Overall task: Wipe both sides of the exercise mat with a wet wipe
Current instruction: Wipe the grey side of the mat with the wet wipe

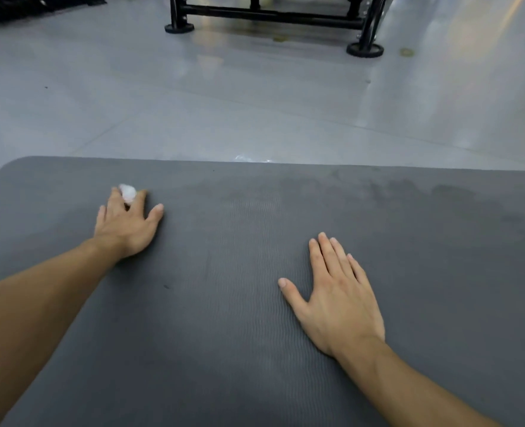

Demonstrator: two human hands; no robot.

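Observation:
A dark grey ribbed exercise mat [239, 303] lies flat on the floor and fills the lower half of the view. My left hand [128, 223] rests on it near the far left corner, with a small white wad of wet wipe [128, 192] poking out between its fingers. My right hand [338, 294] lies flat on the mat, palm down, fingers straight and together, thumb spread. Darker damp patches [440, 195] show along the mat's far right part.
Glossy grey floor [255, 103] stretches beyond the mat's far edge. A black metal equipment frame on round feet [364, 50] stands at the back. A small clear wrapper-like scrap [252, 158] lies on the floor just past the mat's edge.

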